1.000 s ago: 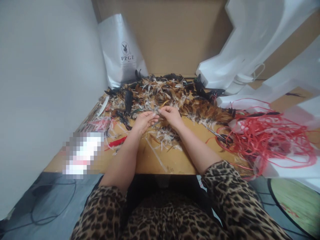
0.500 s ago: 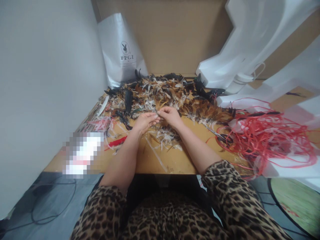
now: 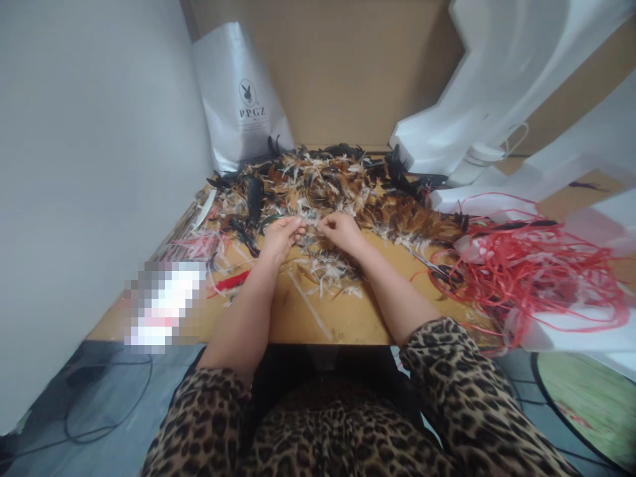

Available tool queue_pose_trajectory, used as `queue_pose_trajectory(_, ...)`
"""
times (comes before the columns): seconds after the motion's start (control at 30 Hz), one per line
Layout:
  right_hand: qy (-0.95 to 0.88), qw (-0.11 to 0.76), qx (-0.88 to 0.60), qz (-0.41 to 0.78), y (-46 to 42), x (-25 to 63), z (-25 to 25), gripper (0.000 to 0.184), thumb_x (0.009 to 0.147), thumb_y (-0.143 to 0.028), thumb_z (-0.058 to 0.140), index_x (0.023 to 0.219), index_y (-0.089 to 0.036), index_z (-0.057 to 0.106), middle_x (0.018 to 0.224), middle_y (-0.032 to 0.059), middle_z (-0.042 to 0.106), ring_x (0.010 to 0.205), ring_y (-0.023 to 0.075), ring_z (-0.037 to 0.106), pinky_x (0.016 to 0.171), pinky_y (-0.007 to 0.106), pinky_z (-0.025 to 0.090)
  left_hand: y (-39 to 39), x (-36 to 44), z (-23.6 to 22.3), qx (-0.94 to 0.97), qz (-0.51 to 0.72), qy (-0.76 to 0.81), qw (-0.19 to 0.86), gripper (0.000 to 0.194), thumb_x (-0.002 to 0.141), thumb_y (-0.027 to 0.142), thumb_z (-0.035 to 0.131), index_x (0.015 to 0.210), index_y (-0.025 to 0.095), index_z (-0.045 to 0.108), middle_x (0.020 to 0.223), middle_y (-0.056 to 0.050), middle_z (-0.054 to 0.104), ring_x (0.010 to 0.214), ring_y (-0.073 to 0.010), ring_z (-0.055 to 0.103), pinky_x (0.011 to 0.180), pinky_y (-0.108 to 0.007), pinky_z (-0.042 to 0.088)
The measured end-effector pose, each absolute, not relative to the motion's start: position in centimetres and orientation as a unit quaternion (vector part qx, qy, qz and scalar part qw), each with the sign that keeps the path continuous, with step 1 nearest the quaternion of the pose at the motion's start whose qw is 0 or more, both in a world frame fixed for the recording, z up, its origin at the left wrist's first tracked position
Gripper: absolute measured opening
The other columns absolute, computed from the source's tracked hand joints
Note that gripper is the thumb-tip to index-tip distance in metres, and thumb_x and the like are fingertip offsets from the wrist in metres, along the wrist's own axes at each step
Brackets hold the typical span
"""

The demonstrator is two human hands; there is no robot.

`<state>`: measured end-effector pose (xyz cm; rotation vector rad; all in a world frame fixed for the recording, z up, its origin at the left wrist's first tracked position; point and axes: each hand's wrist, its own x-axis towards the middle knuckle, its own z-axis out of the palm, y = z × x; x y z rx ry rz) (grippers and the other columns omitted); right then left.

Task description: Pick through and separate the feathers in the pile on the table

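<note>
My left hand [image 3: 283, 240] is closed in a pinch over the near edge of a pile of brown, black and white feathers [image 3: 318, 177]. A short gap to its right, my right hand [image 3: 344, 233] also pinches, thumb against forefinger. Pale fluff shows around both sets of fingertips, and I cannot make out what either hand grips. Below the hands lies a small heap of whitish feather bits [image 3: 334, 271] on the wooden table [image 3: 358, 321].
Scissors [image 3: 437, 270] lie at the right beside a tangle of red plastic ribbon [image 3: 541, 271]. A silver bag [image 3: 238, 106] stands at the back left. A red strip [image 3: 232, 281] and a blurred-out bright object [image 3: 166, 305] are at the left. White foam pieces [image 3: 467, 93] rise at the right.
My hands were together at the fingertips and have moved apart, the left one shifting left. The golden-brown feather that stood above the fingertips no longer shows there.
</note>
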<state>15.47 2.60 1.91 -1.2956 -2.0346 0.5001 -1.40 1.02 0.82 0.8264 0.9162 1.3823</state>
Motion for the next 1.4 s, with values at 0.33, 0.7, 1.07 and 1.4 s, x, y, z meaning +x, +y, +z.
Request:
queue_pose_trajectory(0.33, -0.837, 0.106, -0.536, -0.027, 1.2, 14.6, 1.4, 0.025, 0.082, -0.022, 0.041, 0.09, -0.016, 0.063, 0.095, 0.0139, 0.062, 0.085, 0.0224, 0.059, 0.068, 0.03, 0.041, 1.4, -1.7, 0.4, 0.325, 0.624, 0.393, 0.592, 0.017, 0.062, 0.019, 0.07, 0.074, 0.011, 0.061, 0.064, -0.002, 0.064, 0.051, -0.0041, 0.055, 0.045, -0.013, 0.039)
queue_pose_trajectory(0.7, -0.825, 0.108, -0.554, -0.018, 1.5, 14.9, 1.1, 0.021, 0.077, -0.02, 0.045, 0.083, -0.016, 0.065, 0.091, 0.0143, 0.064, 0.083, 0.0235, 0.06, 0.065, 0.03, 0.041, 1.4, -1.7, 0.2, 0.33, 0.618, 0.388, 0.599, 0.018, 0.061, 0.019, 0.07, 0.074, 0.011, 0.062, 0.065, -0.002, 0.064, 0.051, -0.0049, 0.056, 0.045, -0.014, 0.04)
queue_pose_trajectory(1.07, -0.641, 0.397, -0.546, 0.364, 3.6, 15.9, 1.0, 0.013, 0.062, -0.026, 0.06, 0.067, -0.014, 0.059, 0.053, -0.0026, 0.055, 0.048, 0.0074, 0.046, 0.049, 0.019, 0.036, 1.4, -1.6, -0.1, 0.35, 0.589, 0.39, 0.615, 0.023, 0.059, 0.023, 0.073, 0.075, 0.01, 0.063, 0.069, -0.004, 0.065, 0.053, -0.006, 0.057, 0.046, -0.015, 0.041)
queue_pose_trajectory(1.4, -0.427, 0.501, -0.414, 0.629, 3.8, 15.9, 1.5, 0.019, 0.059, -0.011, 0.065, 0.076, -0.014, 0.058, 0.059, -0.0016, 0.061, 0.048, 0.006, 0.054, 0.042, 0.014, 0.04, 1.0, -1.4, 0.0, 0.367, 0.55, 0.409, 0.629, 0.023, 0.06, 0.02, 0.072, 0.077, 0.009, 0.063, 0.071, -0.005, 0.066, 0.054, -0.0064, 0.059, 0.048, -0.014, 0.043)
